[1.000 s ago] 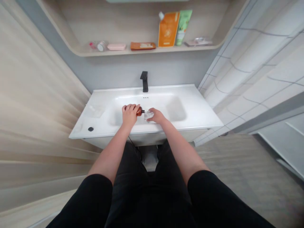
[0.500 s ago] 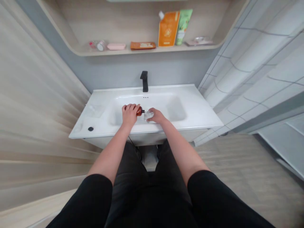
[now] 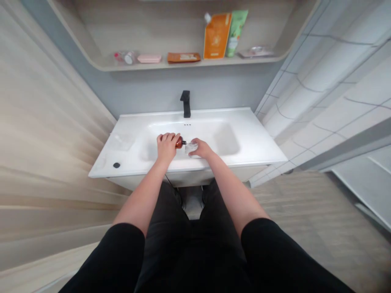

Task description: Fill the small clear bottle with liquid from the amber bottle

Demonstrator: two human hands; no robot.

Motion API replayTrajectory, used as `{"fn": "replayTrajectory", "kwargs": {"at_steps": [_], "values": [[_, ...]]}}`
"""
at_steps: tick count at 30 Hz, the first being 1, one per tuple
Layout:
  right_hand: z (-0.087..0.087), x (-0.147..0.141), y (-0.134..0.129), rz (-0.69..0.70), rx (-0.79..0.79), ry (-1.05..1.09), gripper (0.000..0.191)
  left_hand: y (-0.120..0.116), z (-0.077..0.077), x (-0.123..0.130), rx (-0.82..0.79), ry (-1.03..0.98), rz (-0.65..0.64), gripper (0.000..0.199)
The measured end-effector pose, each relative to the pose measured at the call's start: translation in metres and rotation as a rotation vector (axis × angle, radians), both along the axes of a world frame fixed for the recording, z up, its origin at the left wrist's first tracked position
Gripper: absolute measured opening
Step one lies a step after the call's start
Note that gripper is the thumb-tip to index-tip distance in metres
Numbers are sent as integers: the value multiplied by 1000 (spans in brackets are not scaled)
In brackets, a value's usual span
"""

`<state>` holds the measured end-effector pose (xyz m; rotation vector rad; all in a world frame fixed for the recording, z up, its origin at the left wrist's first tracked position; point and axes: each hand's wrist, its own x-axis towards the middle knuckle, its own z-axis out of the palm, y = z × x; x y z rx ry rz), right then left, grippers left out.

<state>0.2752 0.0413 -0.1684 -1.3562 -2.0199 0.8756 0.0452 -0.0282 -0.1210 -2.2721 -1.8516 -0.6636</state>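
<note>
1. The left hand (image 3: pixel 166 147) curls around the base end of a small amber glass bottle (image 3: pixel 180 142), its fingers closed over the top of the bottle and hiding that end from view.
2. The bottle lies nearly level, its long axis running left to right across the frame. Its short black neck (image 3: pixel 185 143) points right, toward the right hand, and tips very slightly downward.
3. The right hand (image 3: pixel 202 148) is partly closed, its fingertips (image 3: pixel 195 142) pressed on a small clear object (image 3: pixel 191 148). The object's shape is hard to make out against the white, so I cannot tell whether it is glass or plastic, or whether it has an opening.
4. The bottle's neck is just beside or touching the clear object; the view does not settle which.
5. Both hands are held over the middle of a white washbasin (image 3: pixel 244 136), below a black faucet (image 3: pixel 185 103).
6. Along the top of the frame, a wooden shelf (image 3: pixel 104 68) holds an orange pouch (image 3: pixel 217 36), a green tube (image 3: pixel 236 33), and a pink soap box (image 3: pixel 149 58).
7. Black trousers (image 3: pixel 189 252) fill the bottom of the frame.
</note>
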Motion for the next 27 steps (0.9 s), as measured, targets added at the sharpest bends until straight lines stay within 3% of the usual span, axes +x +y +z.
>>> {"fn": "replayTrajectory", "kwargs": {"at_steps": [27], "values": [[5, -1, -2, -5, -14, -36, 75, 0, -1, 0, 14, 22, 14, 58]]}}
